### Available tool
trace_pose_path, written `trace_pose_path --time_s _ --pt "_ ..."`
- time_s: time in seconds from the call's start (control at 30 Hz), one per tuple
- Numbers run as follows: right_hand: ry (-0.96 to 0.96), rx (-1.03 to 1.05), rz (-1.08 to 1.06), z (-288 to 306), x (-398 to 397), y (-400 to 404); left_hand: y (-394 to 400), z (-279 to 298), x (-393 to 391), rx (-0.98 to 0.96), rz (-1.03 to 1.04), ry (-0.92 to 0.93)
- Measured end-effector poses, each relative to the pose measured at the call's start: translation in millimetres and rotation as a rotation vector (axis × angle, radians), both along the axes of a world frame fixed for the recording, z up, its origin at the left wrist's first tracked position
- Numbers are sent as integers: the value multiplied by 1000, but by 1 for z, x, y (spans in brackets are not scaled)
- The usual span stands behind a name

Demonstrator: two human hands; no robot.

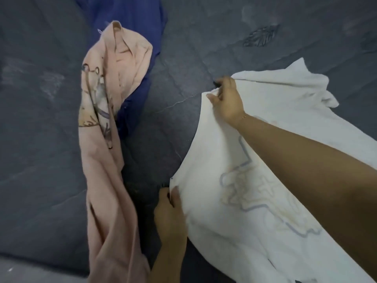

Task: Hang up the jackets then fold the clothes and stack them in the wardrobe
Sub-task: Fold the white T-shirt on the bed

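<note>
Shirt (pixel 265 160), white with a faint print, lies spread on the dark bed (pixel 40 139) at 4 o'clock. Left hand (pixel 170 213) pinches its near edge; right hand (pixel 226 99) grips its far edge. Pink garment (pixel 106 160) lies at 9 o'clock, overlapping blue cloth (pixel 132 19) at 11 o'clock.

- Head-worn, single wide-angle view only.
- Looking forward and steeply down onto a dark grey bedspread (pixel 204 48).
- Close in: right forearm (pixel 306 160) filling the lower right corner.
- Straight lines bowed toward the frame edges.
</note>
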State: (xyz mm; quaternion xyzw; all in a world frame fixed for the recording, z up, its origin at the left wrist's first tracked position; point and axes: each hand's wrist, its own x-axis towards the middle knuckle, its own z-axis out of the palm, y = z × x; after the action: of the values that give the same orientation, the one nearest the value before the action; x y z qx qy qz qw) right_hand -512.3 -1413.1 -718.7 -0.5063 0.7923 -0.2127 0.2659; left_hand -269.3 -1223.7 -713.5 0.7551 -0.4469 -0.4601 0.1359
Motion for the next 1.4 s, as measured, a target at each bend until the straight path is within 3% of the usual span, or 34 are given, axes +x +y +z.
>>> trace_pose_path --time_s 0.1,0.2,0.33,0.5,0.7,0.77,0.83,0.93,1.03,1.17,1.4 --pt "9 -89 6 17 5 25 6 7 -2 45 128 86" --pt "-80 -137 -98 28 10 105 19 12 3 129 211 168" --pt "-296 -18 -217 45 14 250 49 18 6 287 339 263" --pt "-411 88 -380 60 20 410 92 28 -10 386 409 426" --pt "-783 127 -1226 46 20 563 139 28 -42 461 248 545" --pt "-1032 121 -1431 41 12 585 161 28 -50 473 211 533" --pt "-1241 39 -1491 39 1 591 176 27 -52 401 231 486" --pt "-1380 -157 -1577 36 -22 583 187 33 -37 321 329 483" --pt "-1506 -379 -1678 37 -46 575 199 38 -5 241 264 212" --pt "-1580 -464 -1732 37 -61 582 207 35 30 254 111 -63" --pt "-1511 -546 -1811 32 -94 602 170 28 17 128 152 38"
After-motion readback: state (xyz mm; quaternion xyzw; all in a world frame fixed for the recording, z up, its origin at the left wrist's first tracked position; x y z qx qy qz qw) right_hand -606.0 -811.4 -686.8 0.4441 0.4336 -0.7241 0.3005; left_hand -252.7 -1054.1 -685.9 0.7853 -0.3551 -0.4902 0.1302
